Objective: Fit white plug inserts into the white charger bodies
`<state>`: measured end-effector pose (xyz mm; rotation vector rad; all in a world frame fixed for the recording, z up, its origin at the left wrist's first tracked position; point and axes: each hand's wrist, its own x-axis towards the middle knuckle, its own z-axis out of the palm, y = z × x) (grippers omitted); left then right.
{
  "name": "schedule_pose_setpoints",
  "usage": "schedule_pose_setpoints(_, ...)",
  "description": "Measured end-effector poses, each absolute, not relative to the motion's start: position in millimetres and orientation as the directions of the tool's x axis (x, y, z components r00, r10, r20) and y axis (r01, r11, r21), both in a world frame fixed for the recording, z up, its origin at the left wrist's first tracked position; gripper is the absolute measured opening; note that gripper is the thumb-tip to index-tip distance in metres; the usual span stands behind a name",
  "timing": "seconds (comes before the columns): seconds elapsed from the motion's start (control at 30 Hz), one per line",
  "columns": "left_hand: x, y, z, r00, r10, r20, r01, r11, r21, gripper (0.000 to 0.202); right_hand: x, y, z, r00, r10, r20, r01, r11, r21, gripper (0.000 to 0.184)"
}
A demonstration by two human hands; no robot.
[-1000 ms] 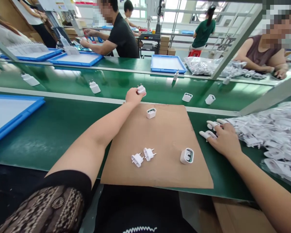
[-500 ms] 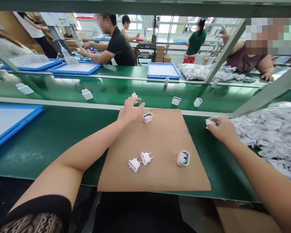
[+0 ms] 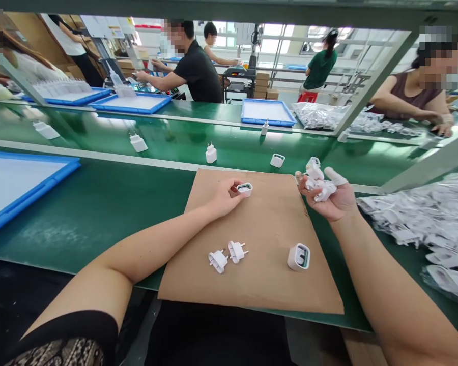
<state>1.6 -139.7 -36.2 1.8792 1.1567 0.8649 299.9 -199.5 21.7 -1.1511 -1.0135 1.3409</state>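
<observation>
My left hand [image 3: 229,198] has its fingers and thumb closed around a white charger housing [image 3: 245,190] near the far edge of the cardboard sheet [image 3: 267,284]. The housing's open end faces up and a green-edged board shows inside. My right hand [image 3: 338,201] is palm up past the cardboard's right edge, with its fingers curled round several white two-pin plug caps [image 3: 320,187]. Two loose plug caps [image 3: 227,255] lie on the cardboard. A second open charger housing [image 3: 298,257] stands at its near right.
Spaced along the green belt [image 3: 175,145] are several chargers, including an upright one with pins [image 3: 211,152] and an open housing [image 3: 277,160]. A clear bag of plug caps [image 3: 416,218] lies right; a blue-rimmed tray [image 3: 34,195] lies left. Several people sit beyond the metal frame.
My left hand has come back from the charger on the belt and closed on the housing on the cardboard. My right hand has moved left from beside the bag and turned palm up with plug caps.
</observation>
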Motion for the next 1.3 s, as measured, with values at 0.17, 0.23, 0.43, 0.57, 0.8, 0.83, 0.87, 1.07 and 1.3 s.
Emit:
schedule_pose_setpoints(0.17,0.3,-149.7,-32.5,0.497,0.856,0.14,0.353,-0.347,0.869,0.036,276.4,-191.7,5.7,0.099,0.967,-0.233,-0.134,-0.219,-0.966,0.028)
schedule_pose_setpoints(0.23,1.5,-152.7,-31.4,0.538,0.833,0.129,0.341,-0.354,0.871,0.04,268.9,-197.0,0.5,0.146,0.966,-0.211,-0.029,-0.209,-0.977,0.034)
schedule_pose_setpoints(0.43,5.2,-156.8,-32.3,0.611,0.782,0.122,0.287,-0.363,0.887,0.033,252.2,-219.2,-13.8,-0.024,0.931,0.364,0.811,0.231,-0.537,0.02)
schedule_pose_setpoints(0.57,4.8,-155.2,-36.8,0.639,0.745,0.19,0.237,-0.426,0.873,0.033,253.3,-218.9,-25.7,-0.216,0.914,0.345,0.911,0.316,-0.266,0.031)
schedule_pose_setpoints(0.8,3.1,-153.8,-40.5,0.64,0.737,0.216,0.213,-0.44,0.872,0.029,270.3,-225.8,-10.8,-0.206,0.975,0.081,0.89,0.221,-0.398,0.056)
schedule_pose_setpoints(0.83,3.3,-154.0,-40.3,0.637,0.743,0.207,0.219,-0.432,0.875,0.029,272.9,-228.1,-5.3,-0.17,0.985,0.04,0.863,0.169,-0.476,0.057)
schedule_pose_setpoints(0.87,3.6,-154.3,-40.0,0.632,0.749,0.198,0.227,-0.423,0.877,0.028,275.3,-230.0,0.0,-0.116,0.993,0.004,0.826,0.099,-0.554,0.058)
schedule_pose_setpoints(1.07,4.2,-154.6,-40.5,0.621,0.76,0.191,0.232,-0.411,0.882,0.027,280.0,-231.8,11.5,0.2,0.978,-0.05,0.82,-0.195,-0.538,0.029)
schedule_pose_setpoints(1.3,4.5,-154.5,-41.0,0.627,0.756,0.189,0.231,-0.413,0.881,0.026,252.1,-233.1,-1.9,-0.042,0.998,-0.05,0.937,0.022,-0.348,0.021)
